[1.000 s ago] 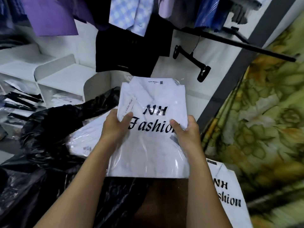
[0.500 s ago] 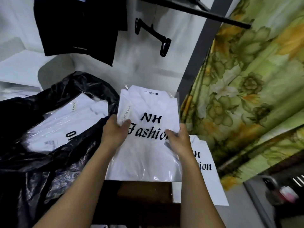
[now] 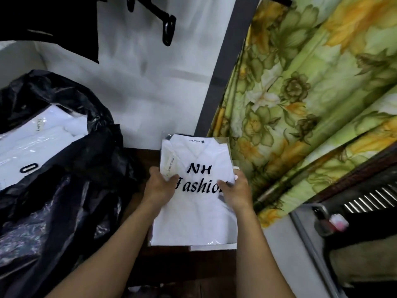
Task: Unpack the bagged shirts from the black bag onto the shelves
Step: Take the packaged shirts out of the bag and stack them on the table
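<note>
A white bagged shirt point(image 3: 193, 220) printed "NH Fashion" lies flat on a dark wooden surface point(image 3: 141, 160), squarely over another bagged shirt point(image 3: 212, 247) whose lower edge peeks out beneath. My left hand point(image 3: 158, 187) grips its left edge and my right hand point(image 3: 235, 190) grips its right edge. The open black bag point(image 3: 71, 168) sits to the left, with more white bagged shirts point(image 3: 32, 143) visible inside.
A green and yellow floral curtain point(image 3: 311, 104) hangs close on the right. A dark vertical post point(image 3: 221, 65) and white wall stand behind. Black hanging clothes point(image 3: 53, 22) and a black clip hanger point(image 3: 165, 29) are above. A grey ledge and a metal grille point(image 3: 376, 196) are lower right.
Both hands carried the bagged shirt from in front of the black bag rightward and down onto the shirt lying on the dark surface. The view swung right and down.
</note>
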